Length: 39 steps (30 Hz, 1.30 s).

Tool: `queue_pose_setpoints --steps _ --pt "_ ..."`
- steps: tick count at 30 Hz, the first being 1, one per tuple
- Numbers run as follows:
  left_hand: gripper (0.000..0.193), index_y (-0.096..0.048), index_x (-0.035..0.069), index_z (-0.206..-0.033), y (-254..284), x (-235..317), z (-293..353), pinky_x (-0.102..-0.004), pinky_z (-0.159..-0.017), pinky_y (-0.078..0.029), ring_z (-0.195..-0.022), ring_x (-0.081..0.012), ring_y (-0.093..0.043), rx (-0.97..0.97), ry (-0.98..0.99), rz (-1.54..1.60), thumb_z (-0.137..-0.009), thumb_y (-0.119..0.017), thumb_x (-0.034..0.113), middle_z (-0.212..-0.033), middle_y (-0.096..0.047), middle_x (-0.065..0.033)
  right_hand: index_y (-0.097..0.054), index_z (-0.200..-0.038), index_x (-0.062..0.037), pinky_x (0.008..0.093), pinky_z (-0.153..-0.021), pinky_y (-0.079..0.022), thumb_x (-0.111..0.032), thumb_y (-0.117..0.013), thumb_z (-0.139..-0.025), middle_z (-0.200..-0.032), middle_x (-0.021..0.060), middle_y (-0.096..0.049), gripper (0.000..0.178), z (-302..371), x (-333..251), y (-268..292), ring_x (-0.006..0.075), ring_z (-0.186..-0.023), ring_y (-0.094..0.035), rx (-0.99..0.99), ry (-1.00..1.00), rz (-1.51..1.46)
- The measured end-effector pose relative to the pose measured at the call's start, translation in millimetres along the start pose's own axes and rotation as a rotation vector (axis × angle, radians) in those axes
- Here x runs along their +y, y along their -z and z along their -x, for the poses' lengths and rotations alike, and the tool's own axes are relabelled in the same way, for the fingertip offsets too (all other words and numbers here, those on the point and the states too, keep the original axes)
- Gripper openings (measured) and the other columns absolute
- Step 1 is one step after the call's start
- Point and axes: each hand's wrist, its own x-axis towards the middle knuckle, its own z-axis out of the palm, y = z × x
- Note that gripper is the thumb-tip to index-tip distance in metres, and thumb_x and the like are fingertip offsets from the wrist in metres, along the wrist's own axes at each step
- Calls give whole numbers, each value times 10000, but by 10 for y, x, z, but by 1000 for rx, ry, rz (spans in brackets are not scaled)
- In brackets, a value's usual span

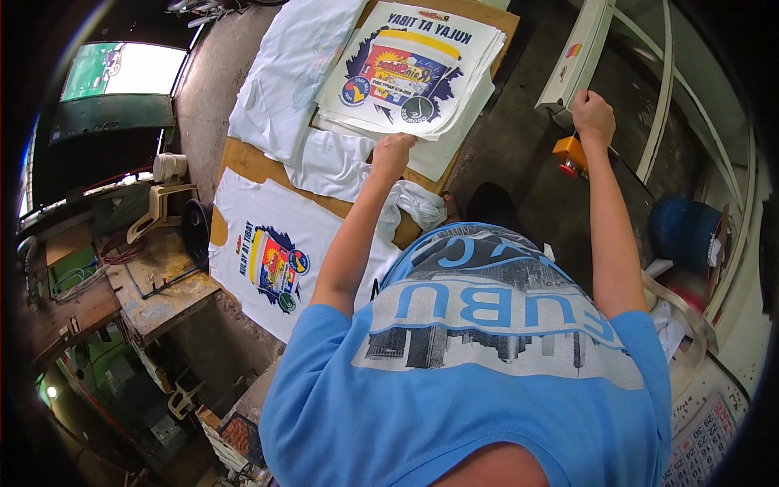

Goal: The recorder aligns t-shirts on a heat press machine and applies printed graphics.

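My left hand [393,156] is closed at the near edge of a stack of white printed transfer sheets [466,45], its fingertips pinching the sheet edge. The top sheet carries a mirrored, colourful paint-bucket design. White shirts [280,89] lie beside the stack, some bunched up under my left wrist. Nearer on the left lies a spread white T-shirt [235,211] with a similar print. My right hand [594,120] is a fist beside the white machine arm [576,57], just above a yellow box with a red push button [570,154]. What its fingers hold is hidden.
The shirts and sheets lie on a brown board [233,156]. To the right stand a white machine frame [659,122] and a blue drum [684,231]. At left are a worn workbench [154,296], a beige plastic chair [158,213] and a white bucket [170,167].
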Motion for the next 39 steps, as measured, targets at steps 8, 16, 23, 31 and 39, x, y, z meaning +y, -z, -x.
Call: queue_pose_setpoints --steps 8,16,23,31,39 --pt "106 -654 74 -785 59 393 -60 -367 -662 -464 -722 -277 -585 211 -64 152 -761 -577 143 -750 -610 -104 -646 -795 -69 450 -695 -477 -345 -362 -807 -794 205 -614 397 -9 21 -5 385 -768 -589 -14 -11 16" --pt "157 -662 61 -768 -183 530 -98 -341 -641 -458 -695 -269 -582 102 -8 222 -725 -639 210 -729 -610 -98 -646 -797 -71 453 -694 -475 -348 -367 -811 -795 205 -614 394 6 -8 1 388 -765 -588 6 -3 4" --pt "445 -607 -63 -875 -378 452 0 -320 -703 -496 -813 -246 -623 -147 636 953 -816 -584 377 -886 -635 -168 -647 -798 -75 457 -692 -475 -353 -368 -808 -797 206 -614 394 -9 18 -27 389 -766 -588 0 3 15" --pt "388 -435 -66 -978 -475 239 -106 -351 -712 -544 -822 -294 -617 118 1001 1730 -778 -662 178 -928 -574 -190 -645 -800 -71 458 -704 -471 -348 -368 -803 -805 200 -615 392 -4 15 -6 390 -779 -585 -21 -10 16" --pt "193 -457 -66 -888 -518 140 -19 -316 -600 -550 -682 -252 -622 230 929 1463 -805 -578 60 -810 -565 -164 -647 -802 -80 454 -698 -473 -336 -370 -798 -803 198 -613 377 0 -9 17 390 -769 -584 -11 -5 -4"
